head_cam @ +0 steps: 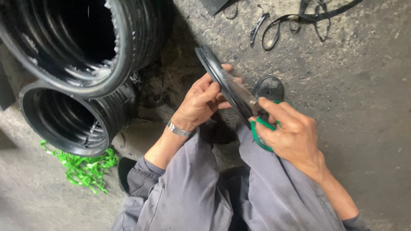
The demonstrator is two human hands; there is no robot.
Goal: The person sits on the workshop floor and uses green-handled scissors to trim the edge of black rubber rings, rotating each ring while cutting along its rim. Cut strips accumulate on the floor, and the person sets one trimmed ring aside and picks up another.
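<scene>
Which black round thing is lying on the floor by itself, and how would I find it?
Start at the two big stacks of black rubber rings on the left, then look right, past the hands. On the grey concrete floor, just above the right hand, lies a small black disc. Unlike the ring in the left hand, it lies flat, unheld.

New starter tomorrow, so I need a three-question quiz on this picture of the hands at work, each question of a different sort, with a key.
1. True or false: the left hand holds the black round rubber ring.
2. What colour are the handles of the scissors in the right hand?
3. The green plastic strapping lies: A) on the person's lap, B) on the concrete floor beside the stacked black ribbed rubber rings.

Key: 1 true; 2 green; 3 B.
</scene>
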